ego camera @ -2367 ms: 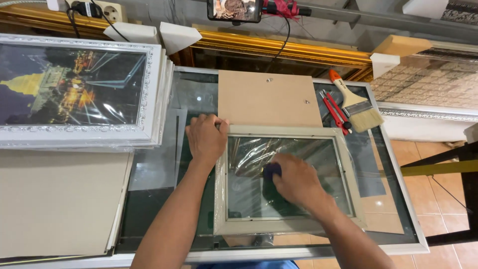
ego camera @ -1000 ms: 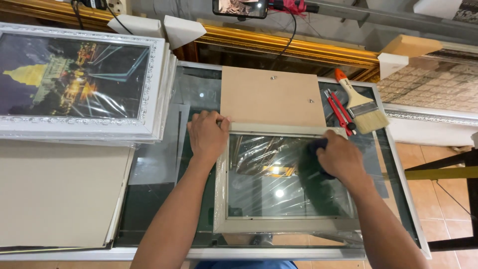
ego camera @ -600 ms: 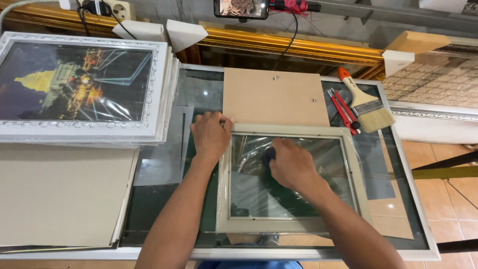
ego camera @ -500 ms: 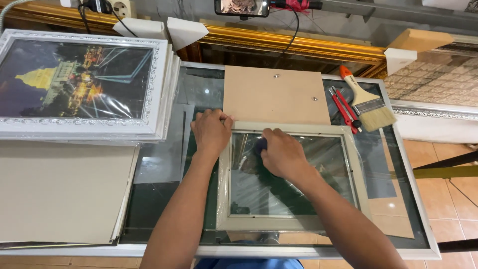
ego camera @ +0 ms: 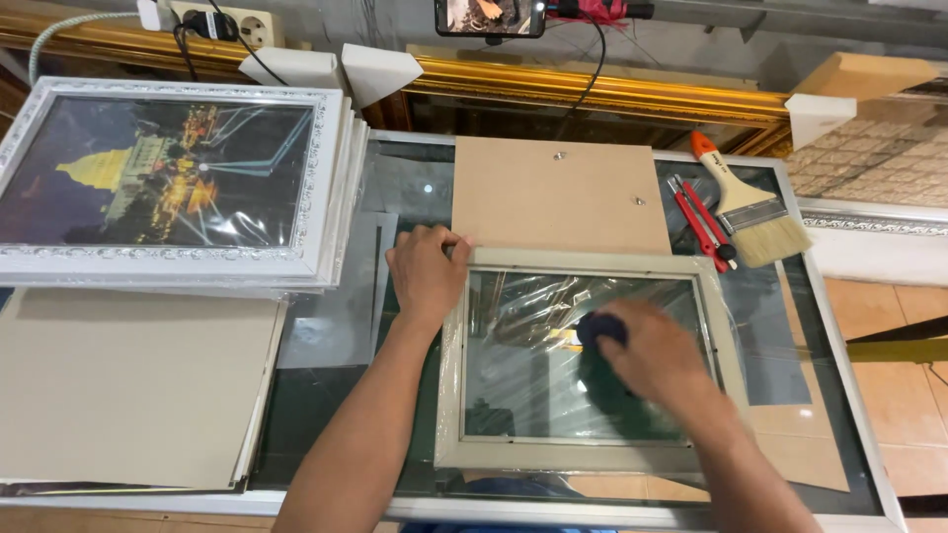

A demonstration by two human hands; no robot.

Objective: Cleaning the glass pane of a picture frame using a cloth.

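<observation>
Meanwhile the right hand [ego camera: 660, 355] gripped a dark cloth [ego camera: 599, 328] pressed onto the glass [ego camera: 533, 375], while the left hand [ego camera: 427, 271] lay flat on the frame [ego camera: 583, 262] corner.

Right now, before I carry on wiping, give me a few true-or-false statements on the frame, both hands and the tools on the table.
1. The left hand presses on the top left corner of the beige frame. True.
2. The right hand holds a dark cloth against the frame's glass. True.
3. The paintbrush lies inside the beige frame. False: it lies beyond the frame's upper right corner, beside the red utility knife.
4. The brown backing board covers the glass. False: it lies flat on the table past the frame's top edge.
5. The white framed pictures are stacked to the left of the left hand. True.
</observation>
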